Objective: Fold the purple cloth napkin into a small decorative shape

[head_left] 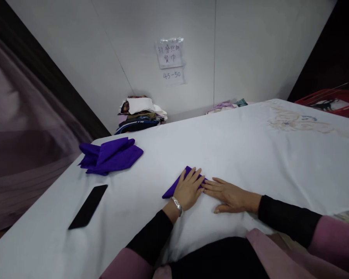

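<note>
A folded purple napkin (pixel 174 189) lies flat on the white-covered table in front of me, partly hidden under my fingers. My left hand (pixel 189 190), with a silver bracelet at the wrist, rests flat across it, fingers outstretched. My right hand (pixel 227 194) lies palm down on the cloth to the right, its fingertips at the napkin's right corner and close against the left fingers. Another purple cloth (pixel 113 155), loosely crumpled, sits at the table's left side. Nearer to me on that side is a flat black strip (pixel 88 206).
Beyond the far edge stands a stack of folded cloths (pixel 141 114), with more fabrics (pixel 227 105) to its right. A red basket (pixel 331 101) is at the far right. Handwritten paper signs (pixel 171 54) hang on the wall. A sheer curtain (pixel 26 147) drapes along the left.
</note>
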Available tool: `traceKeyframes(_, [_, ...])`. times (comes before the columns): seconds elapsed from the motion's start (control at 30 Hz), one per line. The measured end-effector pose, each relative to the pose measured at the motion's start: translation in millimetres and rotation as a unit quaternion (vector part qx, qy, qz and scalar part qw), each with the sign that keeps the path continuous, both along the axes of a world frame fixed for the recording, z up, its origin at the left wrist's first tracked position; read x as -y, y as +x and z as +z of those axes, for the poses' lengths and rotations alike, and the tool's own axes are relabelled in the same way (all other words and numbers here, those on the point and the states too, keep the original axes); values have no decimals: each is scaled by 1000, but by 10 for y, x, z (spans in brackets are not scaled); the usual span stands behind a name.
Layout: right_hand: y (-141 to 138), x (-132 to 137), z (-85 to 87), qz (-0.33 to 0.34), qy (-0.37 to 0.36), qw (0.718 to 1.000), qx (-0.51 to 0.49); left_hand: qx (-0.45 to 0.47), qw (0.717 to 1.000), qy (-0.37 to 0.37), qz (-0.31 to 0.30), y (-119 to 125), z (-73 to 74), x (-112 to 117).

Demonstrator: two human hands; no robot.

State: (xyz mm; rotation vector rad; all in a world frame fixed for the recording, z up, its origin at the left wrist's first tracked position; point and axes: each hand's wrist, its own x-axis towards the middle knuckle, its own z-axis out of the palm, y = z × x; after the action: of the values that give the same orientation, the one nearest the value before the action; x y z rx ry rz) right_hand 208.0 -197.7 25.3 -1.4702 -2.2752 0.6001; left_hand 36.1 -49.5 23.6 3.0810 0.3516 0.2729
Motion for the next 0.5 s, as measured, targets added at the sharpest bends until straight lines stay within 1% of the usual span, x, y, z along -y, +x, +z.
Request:
traceKeyframes(0.03, [23, 6, 5, -8, -2, 1000, -20, -14, 1000, -17, -19, 28, -31, -7])
traceKeyframes(0.07, [59, 16, 10, -32, 1, 998, -48, -26, 999, -32, -23, 49, -64, -15])
traceKeyframes(0.1, [105, 29, 14, -76, 14, 994, -84, -35, 998, -43, -20, 63, -94, -24])
traceKeyframes(0.13, [158, 45, 15, -138, 34, 982, -122, -39, 998, -50, -16, 70, -118, -33])
traceKeyframes(0.2, [264, 78, 2, -272, 58, 940, -198, -40, 997, -57, -18, 70, -141, -48])
traceKeyframes(0.23, [303, 94, -12, -324, 48, 917, -229, -40, 997, -60, -20, 67, -141, -53])
traceKeyframes(0.27, [327, 108, -29, -358, 22, 898, -254, -40, 997, -62, -22, 64, -137, -57])
traceKeyframes(0.3, [332, 119, -47, -373, -16, 887, -272, -41, 997, -65, -23, 63, -130, -59])
traceKeyframes(0.33, [319, 128, -61, -375, -54, 881, -284, -42, 997, -67, -23, 62, -123, -60])
traceKeyframes(0.37, [289, 133, -68, -367, -82, 881, -288, -43, 996, -69, -23, 62, -118, -60])
traceKeyframes(0.43, [199, 132, -55, -341, -94, 895, -272, -43, 996, -73, -21, 64, -114, -59])
traceKeyframes(0.5, [109, 118, -12, -308, -59, 922, -227, -40, 996, -73, -21, 65, -118, -59])
